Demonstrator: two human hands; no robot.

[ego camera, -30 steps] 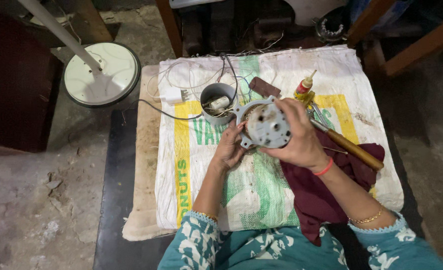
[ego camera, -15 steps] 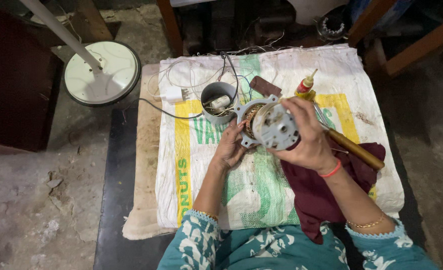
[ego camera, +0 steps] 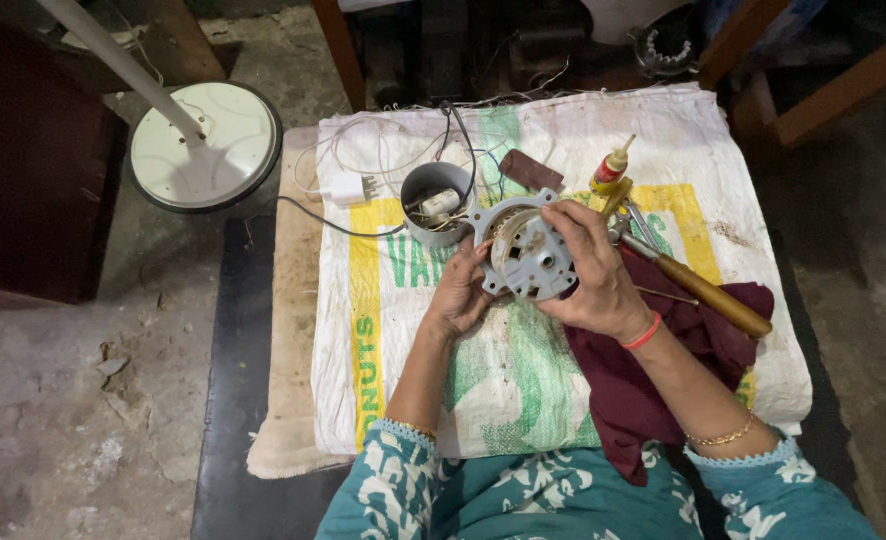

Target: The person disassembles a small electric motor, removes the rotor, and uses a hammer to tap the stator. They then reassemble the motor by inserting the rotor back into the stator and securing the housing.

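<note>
Both my hands hold a round grey metal motor housing above a white woven sack spread on a low table. My left hand grips its lower left edge from below. My right hand wraps over its right side, fingers curled across the top. The housing's flat face with holes and lugs is turned up towards me. Copper windings show at its left edge.
A grey cup with wires and a white plug adapter lies behind the housing. A glue bottle, a wooden-handled hammer, a maroon cloth and a brown block lie to the right. A white round stand base sits on the floor at left.
The housing has been turned slightly in my hands and shifted a little; both hands keep their grip.
</note>
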